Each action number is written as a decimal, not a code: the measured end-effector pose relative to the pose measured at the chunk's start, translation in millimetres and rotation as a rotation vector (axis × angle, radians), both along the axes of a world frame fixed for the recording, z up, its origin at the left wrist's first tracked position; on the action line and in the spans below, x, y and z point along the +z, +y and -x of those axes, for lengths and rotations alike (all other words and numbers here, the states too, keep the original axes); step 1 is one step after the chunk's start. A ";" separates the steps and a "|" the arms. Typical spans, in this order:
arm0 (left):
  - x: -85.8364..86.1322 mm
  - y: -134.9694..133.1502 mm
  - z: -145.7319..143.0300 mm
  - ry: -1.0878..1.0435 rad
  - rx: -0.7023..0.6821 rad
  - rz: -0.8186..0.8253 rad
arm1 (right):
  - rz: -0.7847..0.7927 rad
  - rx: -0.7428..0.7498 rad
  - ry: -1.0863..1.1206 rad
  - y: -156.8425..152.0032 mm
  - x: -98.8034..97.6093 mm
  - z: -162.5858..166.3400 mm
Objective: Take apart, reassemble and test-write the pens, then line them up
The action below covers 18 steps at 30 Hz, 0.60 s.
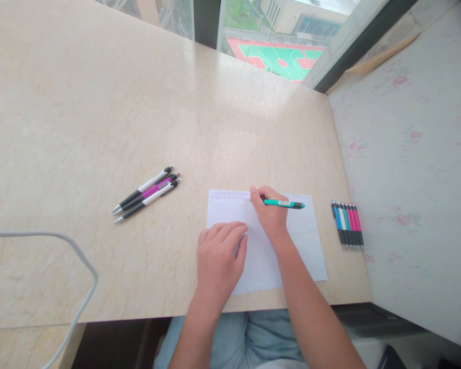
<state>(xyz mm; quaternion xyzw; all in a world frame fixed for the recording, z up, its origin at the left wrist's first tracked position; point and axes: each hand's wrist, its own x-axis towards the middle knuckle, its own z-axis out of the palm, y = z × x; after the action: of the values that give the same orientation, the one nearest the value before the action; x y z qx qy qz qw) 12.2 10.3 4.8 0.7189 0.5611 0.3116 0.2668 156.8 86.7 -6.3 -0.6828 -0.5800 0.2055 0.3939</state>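
Note:
My right hand (269, 211) is closed round a green pen (286, 204), whose tip touches the top edge of a white sheet of paper (299, 241) where a line of small writing runs. My left hand (219, 256) lies flat on the sheet's left side with its fingers stretched out, pressing the paper against the beige marble table (100, 128). Both forearms reach in from the near edge.
Three pens (148, 195), black with white and magenta barrels, lie left of the sheet. A row of several coloured pens (348, 223) lies near the table's right edge. A white cable (72, 256) loops at lower left. A wall stands right, a window behind.

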 end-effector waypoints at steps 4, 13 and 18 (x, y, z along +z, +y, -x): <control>-0.5 -0.3 0.3 -0.004 -0.003 0.001 | -0.017 -0.021 0.009 0.0 -0.6 -0.8; 0.6 0.4 0.1 -0.007 0.003 -0.006 | -0.018 -0.026 -0.012 0.3 -0.8 0.1; -0.1 0.2 0.2 -0.005 -0.002 0.000 | -0.019 -0.016 -0.004 0.4 -0.2 -0.3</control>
<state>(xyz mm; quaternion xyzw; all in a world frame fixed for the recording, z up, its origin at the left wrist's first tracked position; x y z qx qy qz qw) 12.0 10.5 4.6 0.7188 0.5598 0.3129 0.2686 157.1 87.1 -6.5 -0.6840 -0.5772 0.1954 0.4010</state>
